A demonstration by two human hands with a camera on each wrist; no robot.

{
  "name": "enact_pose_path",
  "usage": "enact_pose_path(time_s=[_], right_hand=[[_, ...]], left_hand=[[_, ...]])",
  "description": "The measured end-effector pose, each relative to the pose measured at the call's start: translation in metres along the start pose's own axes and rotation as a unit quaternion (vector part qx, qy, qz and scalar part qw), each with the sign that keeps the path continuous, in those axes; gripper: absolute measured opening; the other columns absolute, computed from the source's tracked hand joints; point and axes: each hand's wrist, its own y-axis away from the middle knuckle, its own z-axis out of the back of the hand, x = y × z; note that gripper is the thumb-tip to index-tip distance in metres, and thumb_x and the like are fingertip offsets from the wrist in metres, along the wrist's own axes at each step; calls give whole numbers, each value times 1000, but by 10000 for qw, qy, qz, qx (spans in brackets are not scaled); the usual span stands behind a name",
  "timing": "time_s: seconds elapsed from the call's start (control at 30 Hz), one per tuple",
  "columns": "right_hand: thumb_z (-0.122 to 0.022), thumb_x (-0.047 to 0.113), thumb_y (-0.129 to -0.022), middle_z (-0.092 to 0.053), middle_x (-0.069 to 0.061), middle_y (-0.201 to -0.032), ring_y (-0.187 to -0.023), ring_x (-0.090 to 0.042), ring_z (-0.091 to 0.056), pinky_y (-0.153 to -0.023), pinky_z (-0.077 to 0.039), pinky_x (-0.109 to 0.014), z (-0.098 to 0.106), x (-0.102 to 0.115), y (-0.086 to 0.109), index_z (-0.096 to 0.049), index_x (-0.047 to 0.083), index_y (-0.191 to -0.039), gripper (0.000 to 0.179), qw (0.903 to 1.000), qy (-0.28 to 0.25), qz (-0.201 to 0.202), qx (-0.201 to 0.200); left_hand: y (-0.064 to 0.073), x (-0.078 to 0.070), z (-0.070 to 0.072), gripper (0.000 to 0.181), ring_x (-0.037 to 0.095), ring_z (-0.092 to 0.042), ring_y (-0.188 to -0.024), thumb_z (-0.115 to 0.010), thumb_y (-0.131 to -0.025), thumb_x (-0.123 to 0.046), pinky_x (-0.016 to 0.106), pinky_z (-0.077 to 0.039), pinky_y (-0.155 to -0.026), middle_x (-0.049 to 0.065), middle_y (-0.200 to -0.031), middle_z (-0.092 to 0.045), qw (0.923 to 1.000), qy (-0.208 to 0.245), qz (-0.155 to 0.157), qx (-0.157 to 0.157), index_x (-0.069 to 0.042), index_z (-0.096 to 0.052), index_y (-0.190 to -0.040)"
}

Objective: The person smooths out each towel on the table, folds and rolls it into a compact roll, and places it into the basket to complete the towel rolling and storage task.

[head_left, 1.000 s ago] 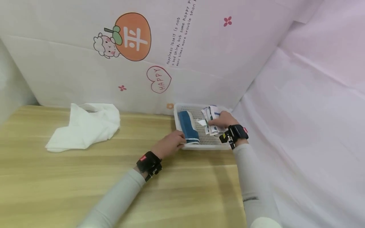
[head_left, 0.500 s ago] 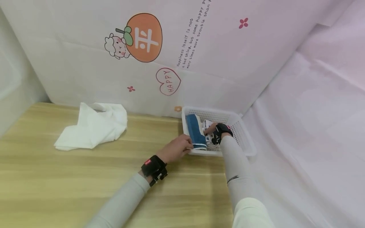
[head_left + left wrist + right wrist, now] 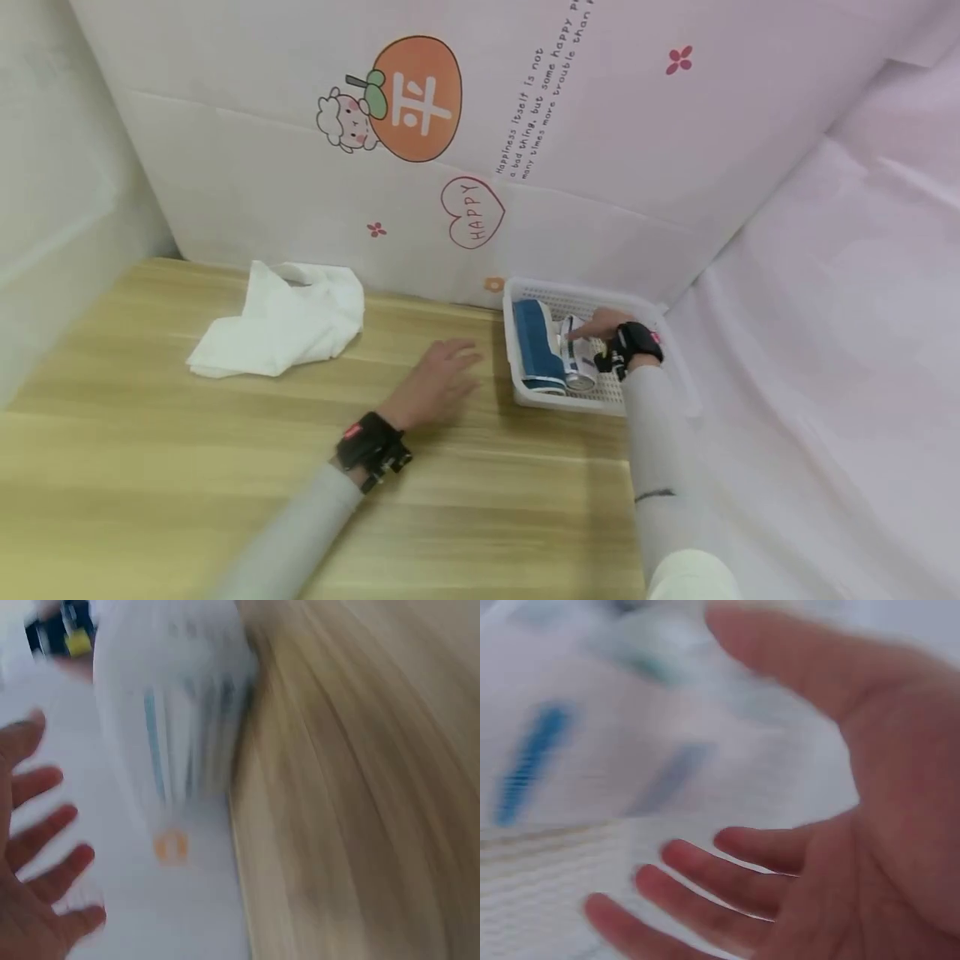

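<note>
My right hand (image 3: pixel 606 323) reaches into a white perforated plastic basket (image 3: pixel 513 292), its fingers straight and spread in the right wrist view, thumb held apart. Right by it lies a folded white cloth with blue stripes (image 3: pixel 576 358), blurred close-up in the right wrist view. Along the basket's left side is a blue folded towel (image 3: pixel 538 342) with white edging. My left hand (image 3: pixel 431 383) hovers over the wooden table left of the basket, holding nothing; its fingers (image 3: pixel 52 825) are spread in the left wrist view.
A crumpled white cloth (image 3: pixel 288 325) lies at the back left of the wooden table (image 3: pixel 450 517). A printed white sheet (image 3: pixel 600 167) forms the back wall, and pale draped fabric (image 3: pixel 825 375) hangs on the right, close to the basket.
The striped cloth has been set down beside the blue towel, and my right hand has let go of it. My left hand has left the basket's edge and drawn back left, opening.
</note>
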Motion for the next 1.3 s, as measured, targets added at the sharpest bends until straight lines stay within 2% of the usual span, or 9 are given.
enact_pose_path(time_s=[0.17,0.27,0.4,0.57,0.67,0.73,0.9,1.13,1.3], right_hand=[[-58,43,-101,-35,-36,-152,-128,-50,-46,-102,-45,-60,16,16,60,-17,-8,-157,87,9880,-607,765,-1195],[-58,37,-103,-32,-33,-157,-141,-49,-36,-111,-38,-62,7,35,101,-19,-4,-159,79,9670,-931,1426,-1894],[-63,28,-102,-42,-26,-153,-138,-43,-43,-110,-42,-60,-22,66,142,-36,-1,-154,65,9232,-1875,2073,-2639],[-67,26,-100,-56,-18,-142,-130,-35,-54,-107,-47,-55,-67,105,163,-50,5,-146,54,8832,-2669,2434,-2990],[-66,24,-100,-58,-15,-139,-128,-32,-55,-106,-49,-51,-89,127,164,-52,5,-144,50,8710,-2825,2681,-2995],[-67,21,-99,-59,-15,-137,-126,-31,-56,-105,-51,-49,-102,143,161,-53,4,-142,48,8621,-2888,2919,-2968],[-70,12,-96,-57,-16,-137,-127,-32,-55,-99,-55,-48,-136,187,143,-56,3,-138,45,8486,-2671,3607,-2800],[-67,23,-99,-52,-15,-145,-129,-29,-53,-100,-54,-44,-181,245,126,-44,4,-149,58,8818,-2002,3868,-1810],[-67,20,-98,-43,-12,-158,-139,-23,-49,-113,-44,-36,-202,267,115,-21,9,-161,78,8602,-2293,4329,-1421]], left_hand=[[56,44,48,43,44,-49,-130,-74,-87,-9,58,-36,-113,27,-138,-56,9860,-43,1553,-612,3,-63,-127],[81,63,74,48,51,-47,-128,-74,-85,-7,62,-37,-111,34,-138,-52,9648,-83,2540,-682,10,-60,-128],[102,84,94,69,58,-42,-126,-72,-90,-15,66,-35,-108,42,-137,-44,9254,-47,3752,-540,18,-40,-141],[119,95,103,77,60,-43,-118,-76,-87,-30,72,-33,-100,43,-123,-48,8894,-454,4532,-377,19,-39,-132],[126,98,105,53,58,-44,-114,-72,-91,-28,75,-27,-101,39,-116,-52,8842,-741,4591,-448,15,-52,-114],[128,100,106,37,58,-49,-108,-65,-95,-23,74,-29,-100,37,-110,-57,8899,-839,4455,-506,12,-58,-104],[123,99,107,35,57,-62,-101,-49,-101,-13,64,-50,-90,39,-115,-63,9052,-52,4168,-825,14,-56,-123],[84,48,113,37,49,-63,-95,-50,-102,-8,58,-53,-85,37,-110,-62,9135,1386,3446,-1661,12,-45,-133],[61,12,119,38,40,-67,-104,-55,-101,-6,49,-57,-90,32,-117,-67,9150,2358,2794,-1705,11,-47,-134]])
